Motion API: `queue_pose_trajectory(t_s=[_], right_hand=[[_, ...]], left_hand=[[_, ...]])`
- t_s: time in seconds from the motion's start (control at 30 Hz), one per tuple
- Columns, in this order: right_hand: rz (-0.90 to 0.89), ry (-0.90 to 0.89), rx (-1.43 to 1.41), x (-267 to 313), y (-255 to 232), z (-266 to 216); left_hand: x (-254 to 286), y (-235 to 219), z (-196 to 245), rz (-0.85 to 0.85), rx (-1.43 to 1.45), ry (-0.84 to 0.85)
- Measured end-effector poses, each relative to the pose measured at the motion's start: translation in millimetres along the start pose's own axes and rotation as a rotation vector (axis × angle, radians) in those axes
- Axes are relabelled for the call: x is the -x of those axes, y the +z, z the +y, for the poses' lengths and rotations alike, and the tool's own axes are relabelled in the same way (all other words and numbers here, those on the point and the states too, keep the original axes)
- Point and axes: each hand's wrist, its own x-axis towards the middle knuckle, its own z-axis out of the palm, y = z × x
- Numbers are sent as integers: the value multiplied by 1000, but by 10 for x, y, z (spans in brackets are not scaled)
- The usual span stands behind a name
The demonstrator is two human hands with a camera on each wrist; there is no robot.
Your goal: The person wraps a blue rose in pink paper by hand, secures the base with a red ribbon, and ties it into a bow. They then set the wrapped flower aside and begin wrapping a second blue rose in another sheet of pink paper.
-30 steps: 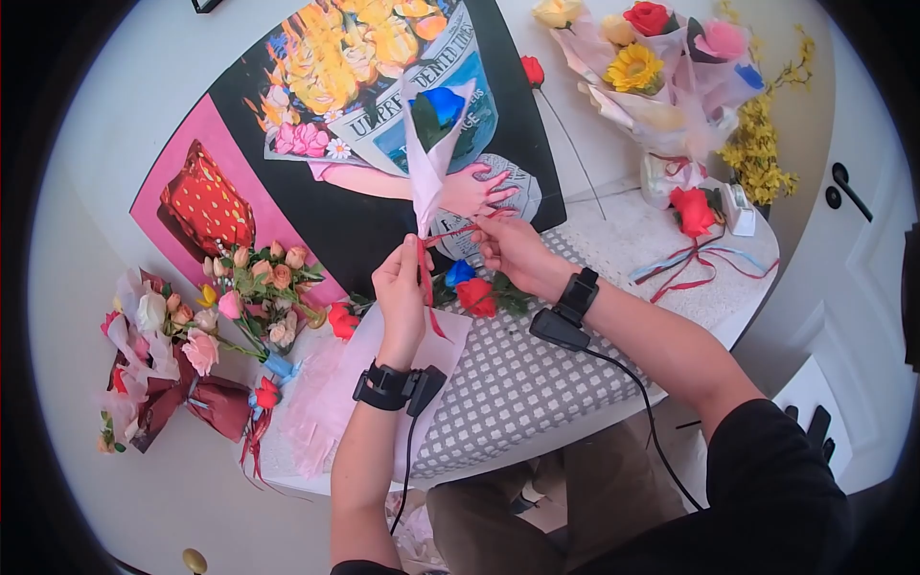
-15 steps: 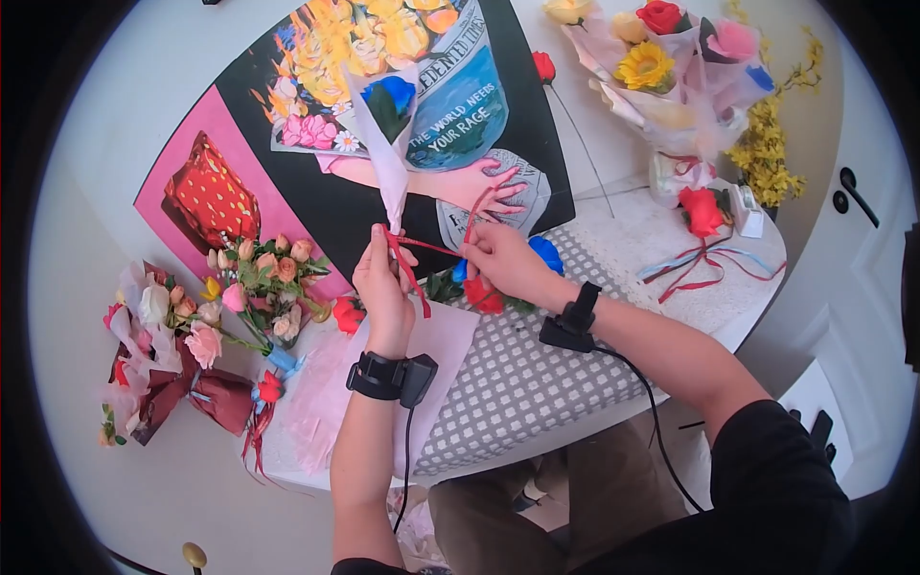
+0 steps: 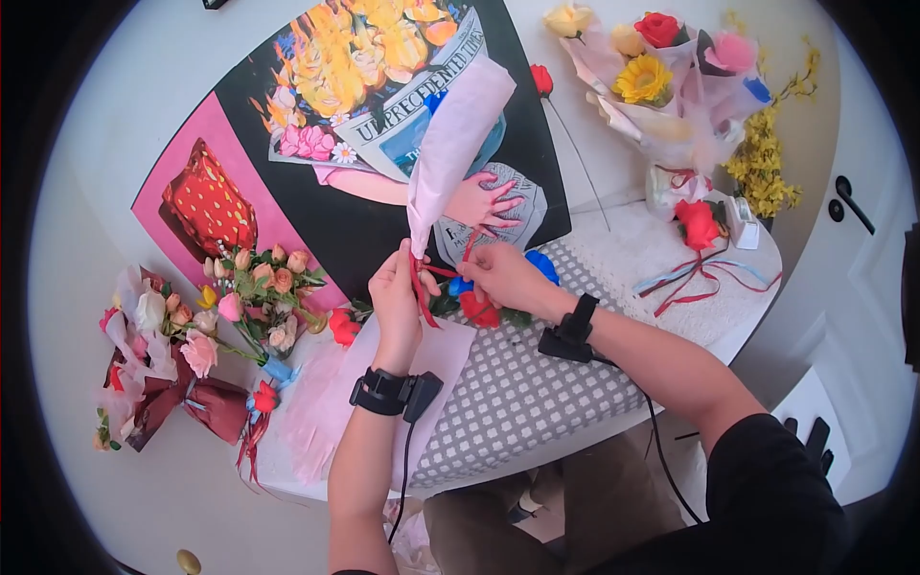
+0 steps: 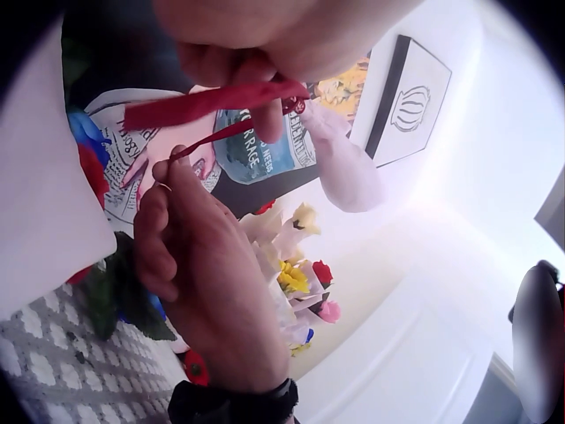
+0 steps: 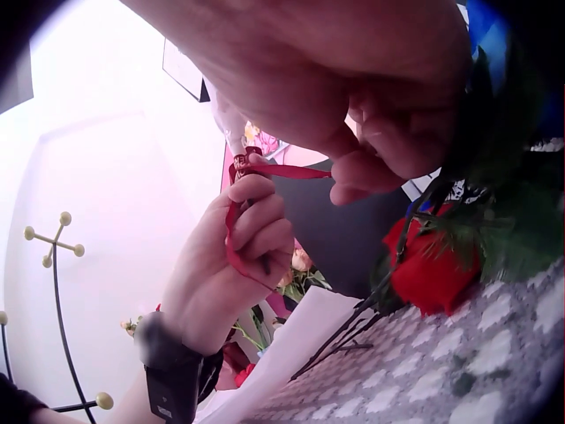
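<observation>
Upright above the table, a pale pink paper cone (image 3: 458, 144) has its narrow end in the left hand (image 3: 397, 305), whose fingers and thumb curl round it. A red ribbon (image 5: 296, 170) wraps that narrow end, one tail hanging by the left hand. Between thumb and finger the right hand (image 3: 517, 278) pinches the ribbon's other part, stretched taut between the hands in both wrist views. The blue flower in the cone is mostly hidden by the paper in the head view. Below the right hand lie a red rose (image 5: 433, 269) and a blue rose (image 3: 542, 266).
Pink paper sheets (image 3: 331, 412) and a grey checked cloth (image 3: 537, 383) cover part of the white table (image 3: 704, 316). Bouquets stand at left (image 3: 192, 383) and back right (image 3: 661, 105). A picture board (image 3: 326, 220) leans behind; a red rose with ribbons (image 3: 698, 225) lies right.
The cone has tipped to the right and turned, so its paper now hides most of the blue flower. The right hand has drawn the ribbon out sideways from the left hand.
</observation>
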Motion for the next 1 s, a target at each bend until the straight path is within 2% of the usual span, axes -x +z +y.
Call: queue_pose_trajectory(t_s=[0.13,0.2,0.3,0.43,0.53,0.63,0.7,0.73,0.8,0.83,0.9,1.0], right_hand=[[42,34,9,-42,-25,64],[116,1,43,-100,-27,124],[147,-20,44,-136,-34,188],[207,-35,-3,-182,-9,254],[227,-45,-12,-181,-6,248],[246,-76,-3,-160,-23,193],[201,57,-3,-93,-86,38],[201,53,-2,-111,-89,53],[182,46,-211,-128,-62,91],[180,45,-212,-138,-35,117],[97,-67,-317,-123,41,80],[28,-124,-325,-17,100,-60]], left_hand=[[49,30,25,-66,51,-65],[72,36,36,-198,79,-145],[120,109,66,-247,87,-195],[172,202,126,-243,99,-259],[166,182,102,-264,70,-234],[148,145,56,-229,-2,-183],[140,144,51,-191,3,-169],[132,145,50,-153,6,-157],[128,162,34,-97,-10,-125],[128,159,22,-41,-25,-98],[101,104,-24,-31,-30,-74],[69,30,-136,4,-48,-35]])
